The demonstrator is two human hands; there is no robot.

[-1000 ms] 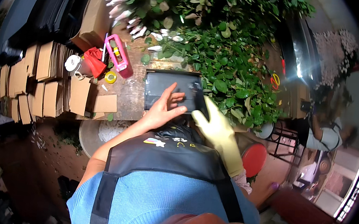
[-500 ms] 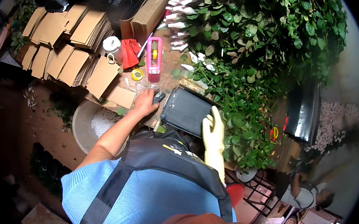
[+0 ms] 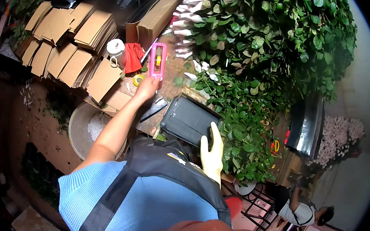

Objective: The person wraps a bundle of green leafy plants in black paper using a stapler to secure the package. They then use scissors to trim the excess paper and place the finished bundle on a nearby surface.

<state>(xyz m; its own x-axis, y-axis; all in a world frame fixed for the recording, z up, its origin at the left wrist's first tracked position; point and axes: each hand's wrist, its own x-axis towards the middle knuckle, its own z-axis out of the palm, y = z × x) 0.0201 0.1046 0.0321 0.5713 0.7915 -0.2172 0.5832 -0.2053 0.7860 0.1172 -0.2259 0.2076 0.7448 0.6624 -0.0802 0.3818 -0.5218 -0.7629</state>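
Left hand (image 3: 148, 90) at near end of pink dispenser (image 3: 157, 61) on worktop (image 3: 170, 63); can't tell if gripping. Dispenser's long axis points away from person. Right hand (image 3: 212, 158), farther off, thumb spread wide, beside black tray (image 3: 189, 118).

A smooth, pale grey wall (image 3: 366, 85) rises along the right side. The worn, brown wooden surface (image 3: 166, 88) is brightly lit in the middle, while the reddish-brown floor (image 3: 35, 122) at left lies in dimmer light, strewn with small pale scraps and leaves. A black metal frame (image 3: 253, 207) of thin bars stands at lower right.
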